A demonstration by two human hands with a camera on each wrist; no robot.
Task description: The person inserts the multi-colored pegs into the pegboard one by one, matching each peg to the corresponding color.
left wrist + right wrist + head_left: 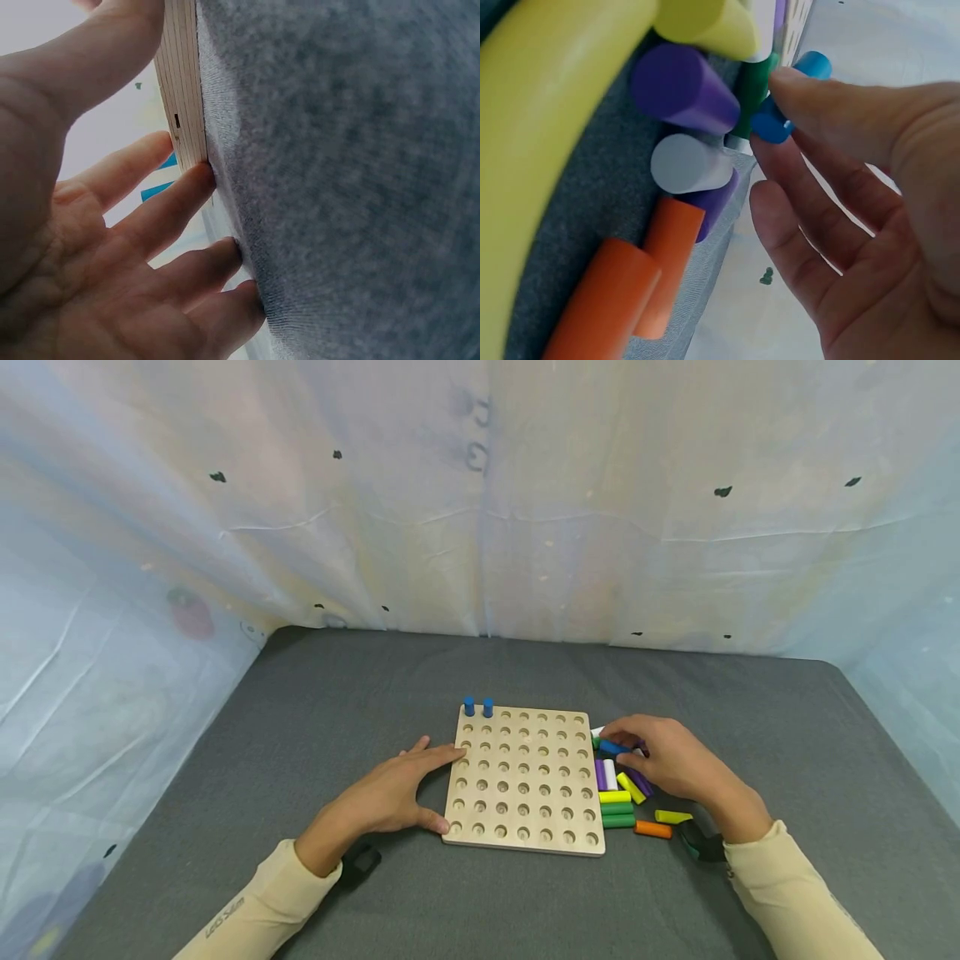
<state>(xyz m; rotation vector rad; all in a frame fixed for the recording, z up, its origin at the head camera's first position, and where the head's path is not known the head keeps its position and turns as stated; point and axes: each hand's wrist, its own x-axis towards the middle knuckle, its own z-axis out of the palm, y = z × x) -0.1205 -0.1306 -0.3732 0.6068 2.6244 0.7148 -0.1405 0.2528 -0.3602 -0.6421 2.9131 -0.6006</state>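
A square wooden pegboard (522, 779) with rows of round holes lies flat on the table. Two blue pegs (488, 707) stand upright in its far left corner. My left hand (390, 789) rests against the board's left edge, fingers spread; in the left wrist view, fingertips touch the plywood edge (183, 97). To the right of the board, my right hand (671, 758) pinches a blue peg (774, 120) between thumb and fingers. Loose pegs lie under and around that hand, among them a purple peg (681, 86), a white peg (688, 163) and an orange peg (653, 830).
Green pegs (617, 814) and yellow pegs (631, 788) lie close along the board's right side. A grey cloth (360, 693) covers the table. Pale curtains (555, 527) hang behind and at both sides. A dark wrist device (701, 842) sits at the right cuff.
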